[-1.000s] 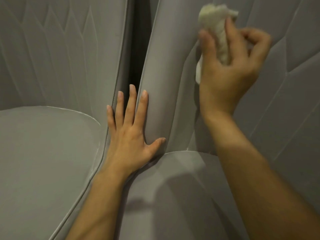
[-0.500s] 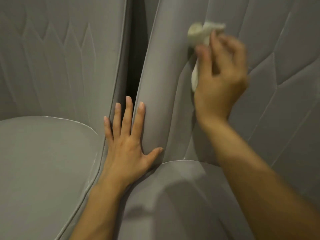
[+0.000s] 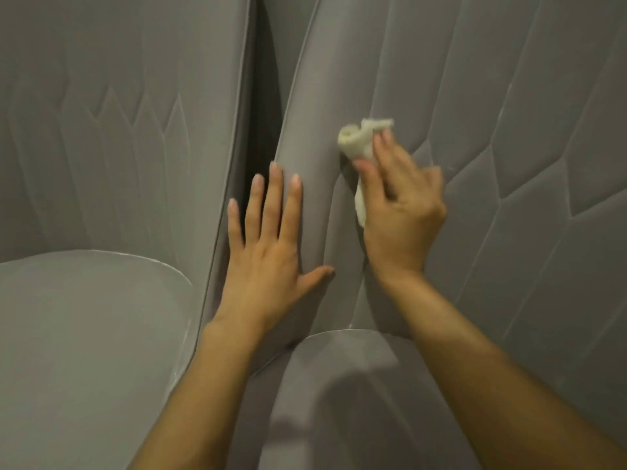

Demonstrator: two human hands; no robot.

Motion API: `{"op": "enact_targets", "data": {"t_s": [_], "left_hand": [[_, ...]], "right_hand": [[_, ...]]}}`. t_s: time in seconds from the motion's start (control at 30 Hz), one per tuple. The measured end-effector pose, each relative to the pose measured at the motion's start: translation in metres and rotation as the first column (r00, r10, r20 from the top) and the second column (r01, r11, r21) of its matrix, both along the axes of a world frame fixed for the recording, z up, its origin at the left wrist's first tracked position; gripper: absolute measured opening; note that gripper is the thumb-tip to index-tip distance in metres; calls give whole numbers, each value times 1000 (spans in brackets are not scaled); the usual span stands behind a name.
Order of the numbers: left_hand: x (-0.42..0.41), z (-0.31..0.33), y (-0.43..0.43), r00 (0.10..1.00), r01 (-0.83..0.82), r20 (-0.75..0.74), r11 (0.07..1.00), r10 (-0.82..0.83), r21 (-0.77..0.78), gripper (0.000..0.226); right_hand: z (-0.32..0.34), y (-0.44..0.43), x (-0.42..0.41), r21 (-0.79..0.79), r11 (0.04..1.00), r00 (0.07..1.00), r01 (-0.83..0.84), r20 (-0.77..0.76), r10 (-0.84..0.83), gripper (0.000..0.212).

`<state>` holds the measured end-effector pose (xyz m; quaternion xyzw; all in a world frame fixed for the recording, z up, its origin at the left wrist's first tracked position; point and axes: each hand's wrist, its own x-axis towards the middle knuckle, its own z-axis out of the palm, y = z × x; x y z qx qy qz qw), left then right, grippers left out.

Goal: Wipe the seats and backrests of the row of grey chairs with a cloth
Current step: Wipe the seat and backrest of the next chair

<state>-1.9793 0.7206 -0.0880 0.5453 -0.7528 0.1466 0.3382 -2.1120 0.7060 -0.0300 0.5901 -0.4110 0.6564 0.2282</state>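
Two grey quilted chairs stand side by side. The right chair's backrest (image 3: 509, 113) fills the upper right, and its seat (image 3: 339, 385) lies below. My right hand (image 3: 400, 212) grips a bunched cream cloth (image 3: 356, 140) and presses it against the left part of that backrest. My left hand (image 3: 268, 242) lies flat with fingers spread on the backrest's left edge, beside the gap. The left chair's backrest (image 3: 118, 130) and seat (image 3: 84, 334) fill the left side.
A narrow dark gap (image 3: 263, 113) runs between the two backrests, just above my left fingertips. Stitched seams cross both backrests.
My right hand has slid the cloth down and leftward along the right backrest. The left hand has stayed in place on the backrest's edge.
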Motion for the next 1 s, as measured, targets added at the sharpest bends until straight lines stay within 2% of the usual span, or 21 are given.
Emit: {"op": "enact_targets", "data": {"t_s": [0.1,0.17,0.3,0.4,0.47,0.53,0.6,0.67,0.73,0.8,0.93,1.0], "left_hand": [[-8,35,-19,999,36,-8,998,-36,-56,125],[-11,52,-30,998,60,-6,994,-61,-93,126],[-14,56,-39,996,86,-14,988,-89,-129,122],[-13,49,-42,994,92,-37,981,-99,-173,115],[-12,46,-43,991,105,-67,978,-119,-179,113],[-11,43,-43,985,120,-100,976,-140,-183,112],[-11,41,-43,984,117,-112,977,-138,-180,112],[-11,40,-44,986,107,-109,977,-128,-186,111],[-11,40,-46,984,109,-117,973,-135,-204,110],[-11,39,-47,981,122,-122,968,-151,-220,111],[-11,39,-49,983,121,-104,963,-149,-241,111],[-11,39,-48,985,112,-104,966,-140,-234,110]], "right_hand": [[53,-16,-4,-86,996,999,33,11,-33,28],[75,-30,-5,-45,997,998,63,-7,-63,30],[44,-34,-1,-14,995,991,101,-91,-102,28],[13,-24,-8,31,998,992,59,-112,-56,29],[14,-20,-15,36,999,992,9,-127,-5,29],[33,-18,-19,-4,1000,994,-13,-111,12,29],[67,-24,-22,-37,999,1000,-18,-25,17,34],[106,-34,-27,10,999,998,-33,46,32,40],[125,-47,-30,62,998,1000,31,-7,-31,37],[114,-51,-23,55,994,994,89,-73,-85,31],[59,-34,-7,94,995,996,-11,-83,18,30],[57,-30,-12,114,993,992,-37,-113,50,30]]}}
